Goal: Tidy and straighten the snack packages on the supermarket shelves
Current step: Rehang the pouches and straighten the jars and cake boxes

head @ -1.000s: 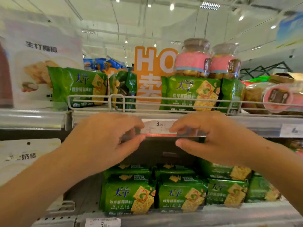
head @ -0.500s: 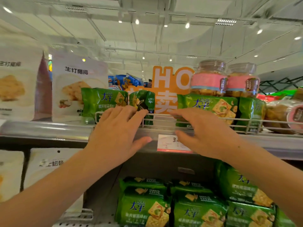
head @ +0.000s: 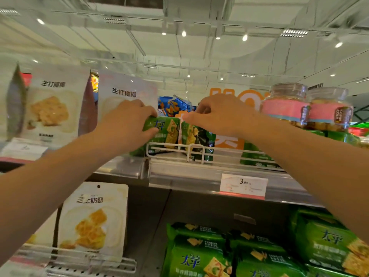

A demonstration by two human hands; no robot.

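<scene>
Both hands have risen from the price rail: your left hand (head: 127, 124) grasps the left green cracker pack (head: 161, 129), your right hand (head: 217, 116) pinches the turned green pack (head: 196, 140).

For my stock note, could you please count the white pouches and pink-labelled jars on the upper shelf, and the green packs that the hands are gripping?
White pouches: 2
Pink-labelled jars: 2
Green packs, one gripped by the left hand, one by the right hand: 2
Total: 6

two green cracker packs (head: 169, 129) upright behind shelf rail
</scene>
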